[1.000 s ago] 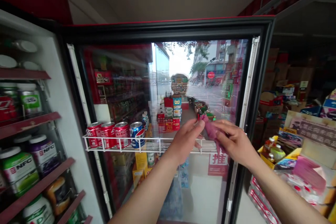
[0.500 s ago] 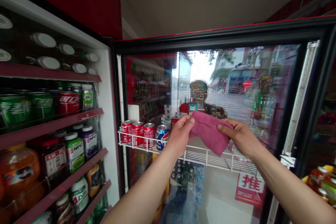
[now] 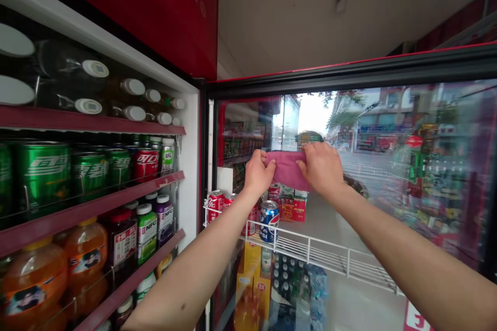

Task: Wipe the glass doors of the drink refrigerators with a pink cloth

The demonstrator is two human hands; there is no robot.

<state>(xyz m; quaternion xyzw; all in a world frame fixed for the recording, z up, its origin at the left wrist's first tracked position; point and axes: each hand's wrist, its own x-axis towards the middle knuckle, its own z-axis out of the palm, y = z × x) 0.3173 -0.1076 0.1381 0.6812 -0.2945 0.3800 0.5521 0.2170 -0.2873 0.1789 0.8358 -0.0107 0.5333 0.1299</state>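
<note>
Glass door (image 3: 388, 170) under grey ceiling (image 3: 306, 26), cloth (image 3: 288, 170) in left hand (image 3: 259, 173) and right hand (image 3: 323, 168)

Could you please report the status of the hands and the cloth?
Left hand, right hand: both gripping pink cloth. Spread before door glass, contact unclear. Wire rack with cans below.

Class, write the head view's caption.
Left hand and right hand hold a pink cloth before a black-framed glass door, above a white wire rack.
</note>
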